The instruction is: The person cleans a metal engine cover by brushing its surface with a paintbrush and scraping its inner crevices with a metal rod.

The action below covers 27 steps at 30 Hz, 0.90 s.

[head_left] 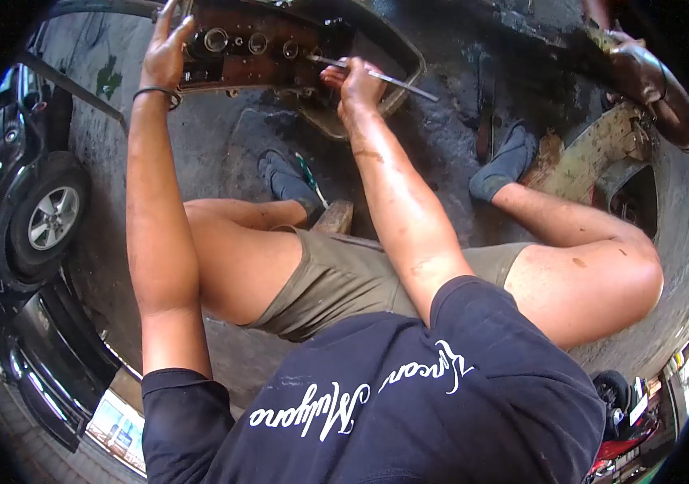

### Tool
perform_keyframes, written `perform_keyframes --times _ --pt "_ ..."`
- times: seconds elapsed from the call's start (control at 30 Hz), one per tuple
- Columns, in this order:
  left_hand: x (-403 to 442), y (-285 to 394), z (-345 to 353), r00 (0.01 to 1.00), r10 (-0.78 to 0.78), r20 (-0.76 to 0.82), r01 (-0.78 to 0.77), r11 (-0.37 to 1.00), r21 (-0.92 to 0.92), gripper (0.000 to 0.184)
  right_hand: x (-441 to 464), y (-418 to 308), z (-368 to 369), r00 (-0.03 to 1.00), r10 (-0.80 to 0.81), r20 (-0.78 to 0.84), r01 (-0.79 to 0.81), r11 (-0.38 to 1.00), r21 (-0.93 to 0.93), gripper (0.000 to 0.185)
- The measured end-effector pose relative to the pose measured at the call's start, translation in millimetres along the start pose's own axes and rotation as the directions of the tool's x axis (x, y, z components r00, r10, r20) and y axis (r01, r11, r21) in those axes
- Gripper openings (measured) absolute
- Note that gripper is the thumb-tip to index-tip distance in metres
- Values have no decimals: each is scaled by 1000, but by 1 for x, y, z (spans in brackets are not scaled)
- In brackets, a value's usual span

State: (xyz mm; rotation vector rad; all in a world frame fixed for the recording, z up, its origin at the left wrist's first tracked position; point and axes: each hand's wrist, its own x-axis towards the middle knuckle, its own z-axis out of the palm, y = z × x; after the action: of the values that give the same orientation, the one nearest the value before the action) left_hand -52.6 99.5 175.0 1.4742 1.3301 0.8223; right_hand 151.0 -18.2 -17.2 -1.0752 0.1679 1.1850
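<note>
Your right grip (358, 85) clamped on slim silver metal rod (409, 86), tip at rust-brown holed metal block (227, 74); left grip (165, 58) beside block, closure can't tell; slack hold could skid rod.

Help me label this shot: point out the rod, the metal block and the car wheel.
Rod (410, 88): head view, shaft near its lower-right end.
Metal block (251, 63): head view, face below the round openings.
Car wheel (53, 219): head view, silver centre.
</note>
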Motion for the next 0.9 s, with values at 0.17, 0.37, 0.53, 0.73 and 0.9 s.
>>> perform_keyframes --times 0.17,0.37,0.53,0.73,0.9 --pt "60 -114 -53 989 61 -131 -134 723 -678 55 -9 -25 -5 997 41 72 -46 997 61 19" --pt "15 -16 2 998 69 -4 -69 983 -168 51 37 -24 -33 850 -407 335 471 302 -829 20" --pt "20 -29 -6 1000 22 -22 -26 971 -236 52 41 -6 -39 679 38 734 724 -201 -660 25" --pt "27 -33 -10 983 108 149 -19 866 -500 54 16 -68 -9 872 -46 487 379 692 -614 21" --pt "39 -46 -6 976 128 177 -7 828 -560 51 -41 -97 82 853 -97 513 283 911 -298 29"
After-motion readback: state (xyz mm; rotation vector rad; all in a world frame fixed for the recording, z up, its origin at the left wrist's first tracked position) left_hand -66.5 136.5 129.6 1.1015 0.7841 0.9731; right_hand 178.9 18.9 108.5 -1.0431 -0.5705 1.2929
